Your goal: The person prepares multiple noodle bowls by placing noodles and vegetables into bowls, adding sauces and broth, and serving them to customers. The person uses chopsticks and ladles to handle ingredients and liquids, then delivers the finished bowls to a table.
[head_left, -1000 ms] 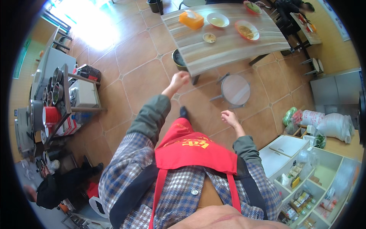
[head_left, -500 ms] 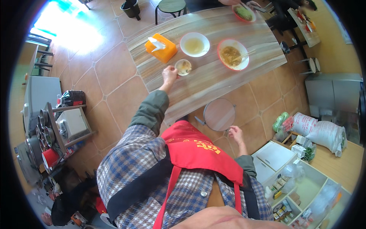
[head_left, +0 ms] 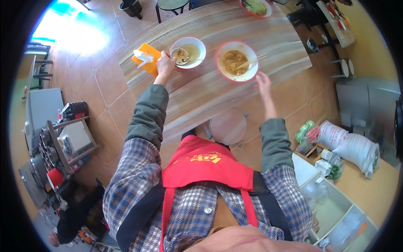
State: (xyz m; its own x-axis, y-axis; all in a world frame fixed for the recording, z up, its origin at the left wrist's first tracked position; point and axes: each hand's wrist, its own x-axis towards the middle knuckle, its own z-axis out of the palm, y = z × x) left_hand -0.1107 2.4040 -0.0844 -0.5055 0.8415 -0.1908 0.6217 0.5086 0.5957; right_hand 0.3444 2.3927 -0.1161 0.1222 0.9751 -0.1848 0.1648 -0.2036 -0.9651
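Observation:
My left hand [head_left: 166, 64] is closed on the edge of a small white bowl [head_left: 180, 55] with dark bits of food in it. That small bowl is at the left side of a larger white bowl of pale broth [head_left: 199, 52], overlapping its rim; whether it rests inside cannot be told. My right hand [head_left: 264, 83] reaches to the near right edge of a red-rimmed bowl [head_left: 226, 74] with brown soupy food. Its fingers are extended, slightly smeared, and hold nothing. A pair of chopsticks [head_left: 257, 59] leans across that bowl's right rim.
An orange tissue box [head_left: 151, 69] stands beside my left hand on the wooden table [head_left: 201, 92]. At the far edge is a red-rimmed bowl of green food [head_left: 255, 7]. A round stool [head_left: 228, 126] stands by the near table edge. White sacks [head_left: 350, 143] lie on the right counter.
My left hand has carried the small bowl leftward and away from me, to the broth bowl. My right hand has risen from beside the stool to the brown-food bowl. The view has shifted.

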